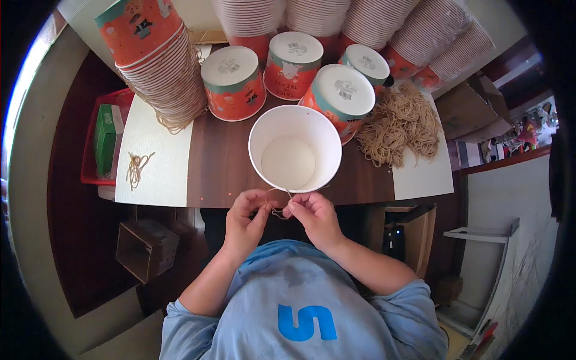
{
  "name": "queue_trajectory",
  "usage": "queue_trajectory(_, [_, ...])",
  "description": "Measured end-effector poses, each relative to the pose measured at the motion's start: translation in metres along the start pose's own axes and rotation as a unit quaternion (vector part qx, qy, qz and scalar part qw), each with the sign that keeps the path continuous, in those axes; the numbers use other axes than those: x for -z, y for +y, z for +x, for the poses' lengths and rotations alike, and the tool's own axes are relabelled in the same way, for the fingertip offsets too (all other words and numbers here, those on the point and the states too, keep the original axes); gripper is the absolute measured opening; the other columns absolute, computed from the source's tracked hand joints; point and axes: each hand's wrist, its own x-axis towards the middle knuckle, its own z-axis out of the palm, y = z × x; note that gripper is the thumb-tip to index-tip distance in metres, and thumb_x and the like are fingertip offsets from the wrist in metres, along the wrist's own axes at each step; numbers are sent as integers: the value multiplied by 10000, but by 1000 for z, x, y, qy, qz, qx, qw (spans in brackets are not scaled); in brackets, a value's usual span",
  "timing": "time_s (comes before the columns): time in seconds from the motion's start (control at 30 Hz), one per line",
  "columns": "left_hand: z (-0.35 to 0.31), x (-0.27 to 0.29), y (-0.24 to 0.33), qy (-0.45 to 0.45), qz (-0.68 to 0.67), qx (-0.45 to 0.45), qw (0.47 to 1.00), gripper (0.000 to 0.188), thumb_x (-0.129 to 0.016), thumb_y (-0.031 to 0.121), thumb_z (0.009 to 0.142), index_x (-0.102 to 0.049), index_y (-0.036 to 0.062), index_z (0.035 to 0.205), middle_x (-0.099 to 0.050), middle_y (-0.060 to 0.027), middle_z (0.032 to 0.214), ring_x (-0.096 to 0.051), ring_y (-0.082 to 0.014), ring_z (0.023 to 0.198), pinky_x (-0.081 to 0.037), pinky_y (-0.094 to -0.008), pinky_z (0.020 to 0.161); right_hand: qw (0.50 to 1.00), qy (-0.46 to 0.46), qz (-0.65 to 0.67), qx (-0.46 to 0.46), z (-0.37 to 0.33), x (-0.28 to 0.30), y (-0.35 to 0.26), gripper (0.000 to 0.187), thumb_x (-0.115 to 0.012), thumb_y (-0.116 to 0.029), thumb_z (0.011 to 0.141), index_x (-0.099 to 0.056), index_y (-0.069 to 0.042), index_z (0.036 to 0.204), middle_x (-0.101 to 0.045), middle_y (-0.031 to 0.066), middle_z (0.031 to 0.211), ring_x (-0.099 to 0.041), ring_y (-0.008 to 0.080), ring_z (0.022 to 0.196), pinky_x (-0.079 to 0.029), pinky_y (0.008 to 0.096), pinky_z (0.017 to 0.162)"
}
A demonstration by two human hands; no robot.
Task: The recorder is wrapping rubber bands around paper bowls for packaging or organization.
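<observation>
A white-lined paper bucket (326, 147) stands mouth up on the brown table in front of me. Just off its near rim, my left hand (246, 217) and my right hand (316, 217) pinch a thin tan string (278, 212) between thumbs and forefingers. A small loop of it arches between the fingers and some hangs below them. Whether the string passes through the bucket's wall cannot be made out.
Upside-down orange buckets (234, 90) stand behind the open one. A leaning bucket stack (165, 78) with strings is at left, a tan string heap (399, 126) at right. Wrapped bucket stacks (378, 24) line the back. A few loose strings (138, 168) lie on the left.
</observation>
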Motion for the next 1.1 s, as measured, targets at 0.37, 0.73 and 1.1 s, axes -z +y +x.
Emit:
queue_trajectory(0.37, [4, 3, -4, -79, 14, 133, 988, 160, -632, 34, 838, -624, -31, 984, -667, -70, 840, -615, -99, 800, -488, -234, 735, 955, 2, 202, -220, -16, -1, -6, 113, -559, -113, 909, -546, -17, 967, -615, 85, 823, -615, 172, 764, -526, 305, 720])
queue_trajectory(0.73, [1, -7, -12, -45, -185, 181, 965, 84, -596, 47, 852, -635, 0, 910, -595, -27, 965, -548, -89, 740, -449, -222, 688, 963, 17, 179, -200, -20, -16, 5, 270, -557, -88, 908, -447, -9, 1142, -576, 119, 1047, -609, 214, 938, -541, 353, 803])
queue_trajectory(1.1, [-3, -5, -24, -35, -228, 186, 955, 178, -571, 72, 867, -616, 12, 1028, -554, -55, 1120, -555, -125, 925, -454, -243, 794, 965, -34, 167, -201, -16, -12, 9, 186, -541, -139, 924, -566, 3, 1042, -617, 91, 944, -614, 171, 870, -523, 318, 762])
